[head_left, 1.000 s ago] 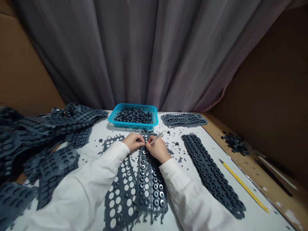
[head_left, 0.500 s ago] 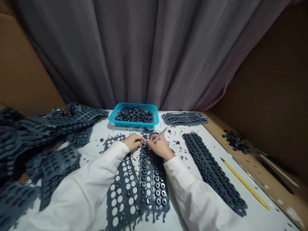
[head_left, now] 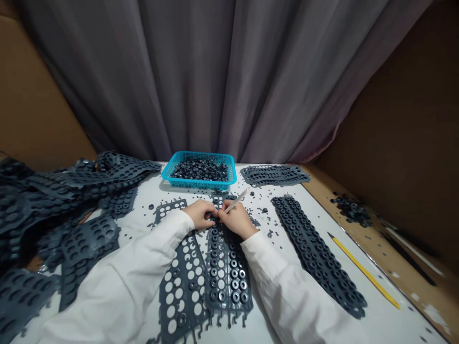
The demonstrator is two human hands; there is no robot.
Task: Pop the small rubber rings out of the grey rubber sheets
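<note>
My right hand (head_left: 236, 218) grips a slim white pen-like stick (head_left: 237, 200), its upper end slanting up to the right. Under both hands lies a dark rubber sheet (head_left: 226, 272) with rows of thick ring-shaped parts and some open round holes. My left hand (head_left: 201, 214) is at the sheet's far part, thumb and fingers curled together and nearly touching the right fingertips. Something dark shows between the left fingers, too small to tell apart from the sheet. Beside it on the left, partly below my left sleeve, is another sheet (head_left: 189, 272), mostly punched through with holes.
A blue basket (head_left: 201, 183) full of small black rings stands at the back. Dark sheets pile up on the left (head_left: 89, 239). To the right are a full sheet (head_left: 315, 253), a yellow pencil (head_left: 364, 270) and loose black rings (head_left: 351, 210). Small scraps litter the white tabletop.
My left hand has shifted slightly right and its outstretched index finger has curled in towards the thumb. My right hand, still holding the white stick, has moved slightly left.
</note>
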